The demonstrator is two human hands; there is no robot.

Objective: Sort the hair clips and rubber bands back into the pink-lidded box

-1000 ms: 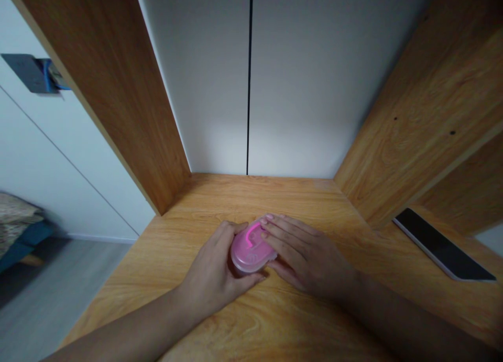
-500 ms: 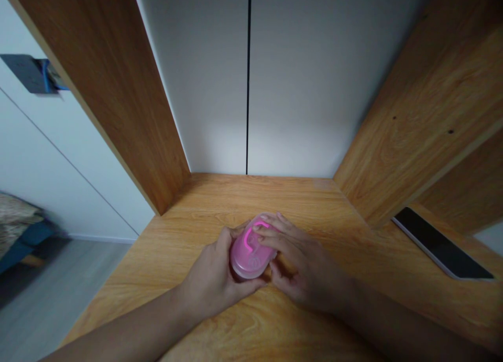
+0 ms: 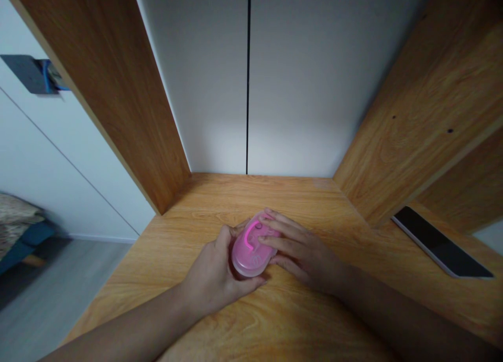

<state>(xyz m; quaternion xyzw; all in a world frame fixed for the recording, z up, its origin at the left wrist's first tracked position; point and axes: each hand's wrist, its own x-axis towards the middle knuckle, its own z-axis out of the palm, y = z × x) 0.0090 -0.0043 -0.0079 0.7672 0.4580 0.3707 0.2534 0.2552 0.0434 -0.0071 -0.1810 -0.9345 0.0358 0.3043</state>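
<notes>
two hands share one pink container (image 3: 251,260), which sits between them near the middle of the desk (image 3: 251,192), over its wood-grain top; whether its base rests on the wood or is held just above it, i cannot tell. its rounded lid shows a brighter pink handle (image 3: 248,237), a curved strip running along the top. the long axis slants: the near end points toward the person and slightly left, the far end away and to the right, so the left flank faces the left hand (image 3: 236,257) and the right flank faces the right hand (image 3: 271,239). neither hand is nearer, since both touch it.

the left hand is curled around the left side, thumb across the near end and fingers toward the far left, holding the container. the right hand comes in from the right and lies over the lid, fingers a little apart and reaching over its far right part, fingertips beside the handle, thumb low by the right edge. whether that thumb pinches the rim or merely rests there is not clear. a dark flat device (image 3: 442,241) lies well apart, to the right.
</notes>
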